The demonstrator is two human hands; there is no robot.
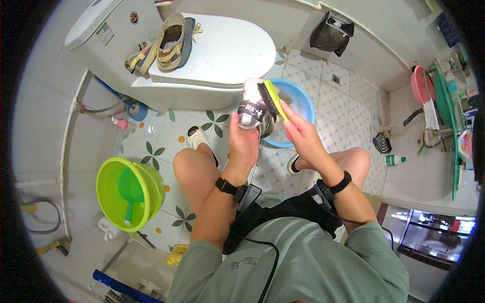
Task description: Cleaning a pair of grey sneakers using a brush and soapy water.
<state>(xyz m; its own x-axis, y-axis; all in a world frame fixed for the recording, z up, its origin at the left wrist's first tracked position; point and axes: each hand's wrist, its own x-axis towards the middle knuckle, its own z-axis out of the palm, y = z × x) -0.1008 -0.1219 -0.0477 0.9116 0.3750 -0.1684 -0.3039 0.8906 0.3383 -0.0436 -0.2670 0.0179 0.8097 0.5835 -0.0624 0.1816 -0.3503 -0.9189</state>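
My left hand (243, 142) grips a black and white shoe (253, 92) from below, with the shoe's white toe end pointing away from me. In my right hand (303, 132) is a scrubbing brush (273, 99) with a lime-green back and dark bristles. The bristles press against the shoe's right side. Beneath both hands, a blue plastic basin (310, 108) stands on the floor with cloudy, sudsy water in it. Part of the basin is hidden by the shoe and the brush.
A pair of beige and blue shoes (171, 47) rests on the closed toilet lid (235, 49). Left of me stand a lime-green bucket (102, 189) holding a green dipper (130, 187) and a pink bottle (123, 124). A white and green bottle (395, 160) lies at right.
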